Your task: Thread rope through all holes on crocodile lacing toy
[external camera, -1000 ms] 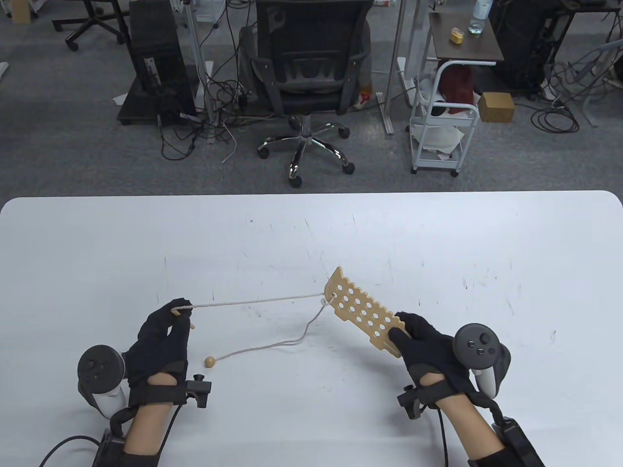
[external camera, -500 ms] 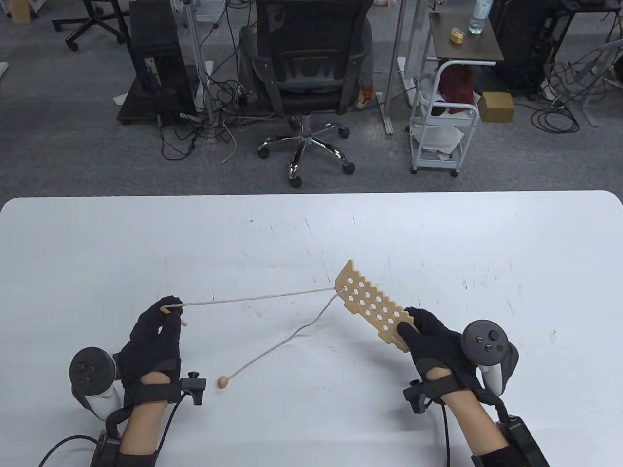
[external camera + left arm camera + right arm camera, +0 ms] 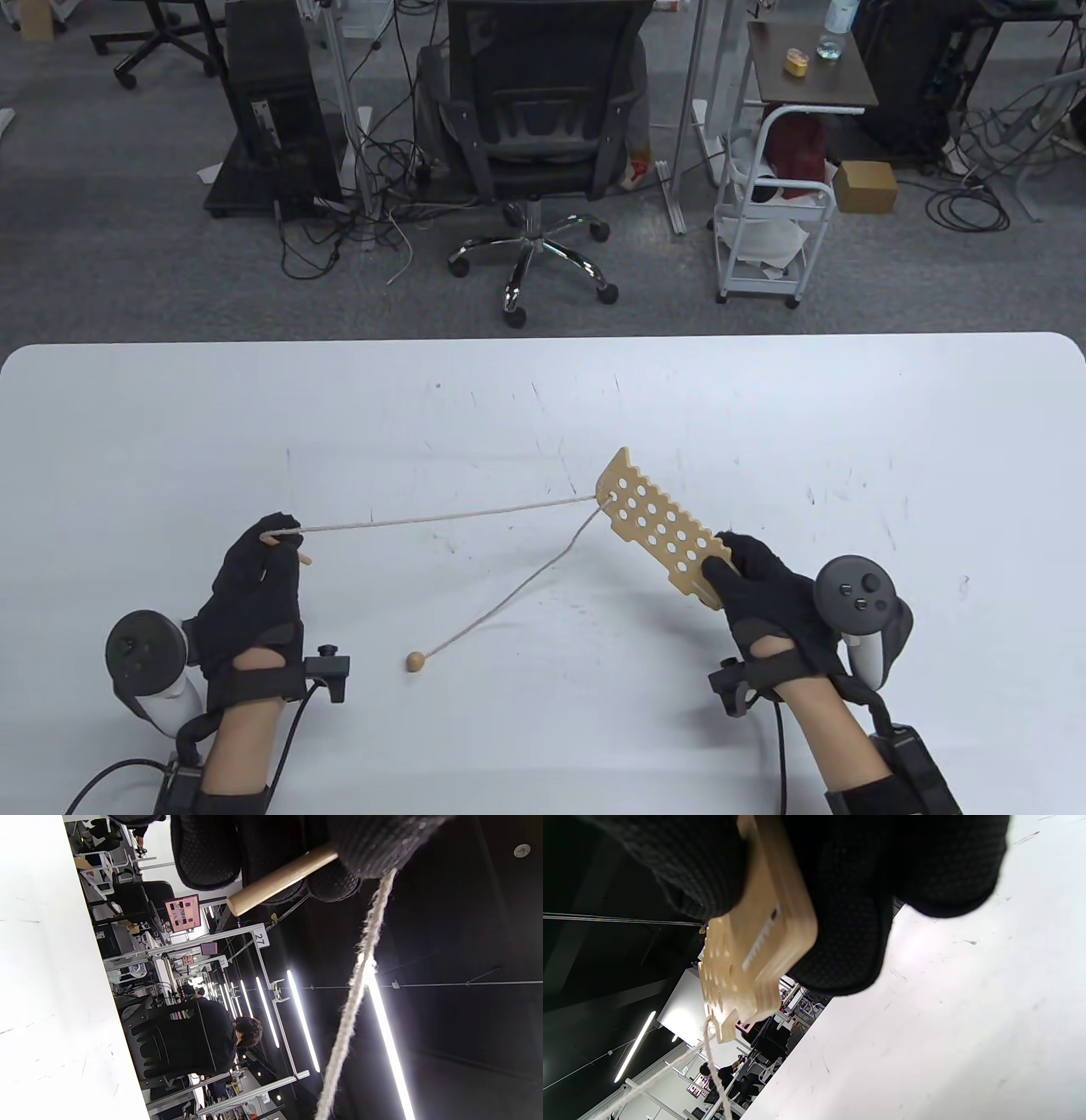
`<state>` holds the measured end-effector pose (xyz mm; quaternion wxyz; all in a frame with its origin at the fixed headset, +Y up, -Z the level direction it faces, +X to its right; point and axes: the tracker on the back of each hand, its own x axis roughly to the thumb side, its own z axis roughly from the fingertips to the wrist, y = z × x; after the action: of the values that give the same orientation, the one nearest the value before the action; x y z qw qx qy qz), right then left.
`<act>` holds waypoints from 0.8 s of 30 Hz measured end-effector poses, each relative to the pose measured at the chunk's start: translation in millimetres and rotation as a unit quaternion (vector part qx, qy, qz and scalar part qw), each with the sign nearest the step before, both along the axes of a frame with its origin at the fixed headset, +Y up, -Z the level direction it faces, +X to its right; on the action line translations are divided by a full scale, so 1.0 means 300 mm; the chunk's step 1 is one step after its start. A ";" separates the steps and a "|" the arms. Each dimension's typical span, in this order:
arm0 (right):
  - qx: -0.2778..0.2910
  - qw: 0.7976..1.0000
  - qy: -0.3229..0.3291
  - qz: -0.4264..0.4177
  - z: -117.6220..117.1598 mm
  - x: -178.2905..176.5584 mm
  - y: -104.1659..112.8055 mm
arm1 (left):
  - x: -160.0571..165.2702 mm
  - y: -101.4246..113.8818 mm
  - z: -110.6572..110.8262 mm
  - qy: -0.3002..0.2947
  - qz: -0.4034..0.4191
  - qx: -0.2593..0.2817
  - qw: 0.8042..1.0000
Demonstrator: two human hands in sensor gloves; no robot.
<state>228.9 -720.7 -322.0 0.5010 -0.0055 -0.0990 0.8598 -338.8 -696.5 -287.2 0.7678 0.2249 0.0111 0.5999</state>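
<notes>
Wooden crocodile board [image 3: 660,528] in right grip [image 3: 764,594], rope [image 3: 441,514] in left grip [image 3: 254,586], beyond: office chair [image 3: 534,127].

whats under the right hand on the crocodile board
The right hand grips the near end of the crocodile board. A slot shows beside the thumb; anything else under the glove is covered.

The right hand's fingers [image 3: 736,567] hide the crocodile toy's [image 3: 657,526] near end.

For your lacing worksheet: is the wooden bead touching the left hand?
Apart: the table view shows the bead on bare table, clearly right of the left hand.
</notes>
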 end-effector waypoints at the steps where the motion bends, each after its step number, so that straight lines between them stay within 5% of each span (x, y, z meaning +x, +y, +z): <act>1: -0.001 1.000 -0.001 0.000 -0.001 0.001 -0.001 | -0.001 0.000 0.000 0.000 0.001 0.000 1.000; 24: -0.014 0.999 -0.041 -0.012 -0.020 0.064 -0.015 | -0.051 0.009 0.008 0.021 0.029 0.004 0.999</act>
<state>248.0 -725.3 -328.1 0.5066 -0.0492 -0.1071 0.8541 -354.1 -693.9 -284.9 0.7489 0.2402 0.0318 0.6168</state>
